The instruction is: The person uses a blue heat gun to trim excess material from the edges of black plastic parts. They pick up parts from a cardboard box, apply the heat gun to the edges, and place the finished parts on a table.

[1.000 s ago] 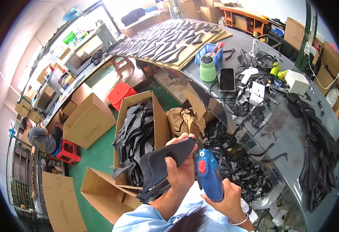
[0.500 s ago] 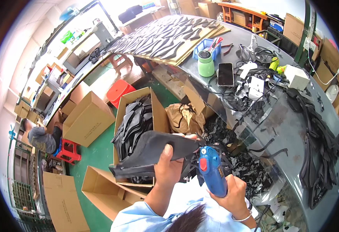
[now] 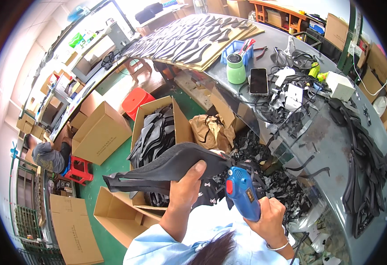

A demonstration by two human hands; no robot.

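My left hand (image 3: 187, 182) grips a curved black foam piece (image 3: 175, 161), its thumb lying on top and its other fingers mostly hidden beneath. The piece has a long slit, and its narrow split end points left. In my right hand (image 3: 267, 221) is a blue electric cutter (image 3: 243, 195) with a red button, its head at the right end of the foam piece. Its cutting tip is too dark and small to make out. Just beyond the foam piece stands a cardboard box (image 3: 182, 123) holding several similar black pieces (image 3: 151, 132).
Black scraps (image 3: 286, 190) lie heaped beneath the grey table (image 3: 317, 159) on my right. On that table are a green bottle (image 3: 235, 70), a phone (image 3: 259, 81), cables and black strips (image 3: 357, 154). An open carton (image 3: 114, 216) stands at lower left. Someone sits (image 3: 49, 154) far left.
The foam piece has swung, its left end shifting further left and up, and the slit now shows more clearly. My left hand has risen slightly. The cutter stays close to the piece's right end.
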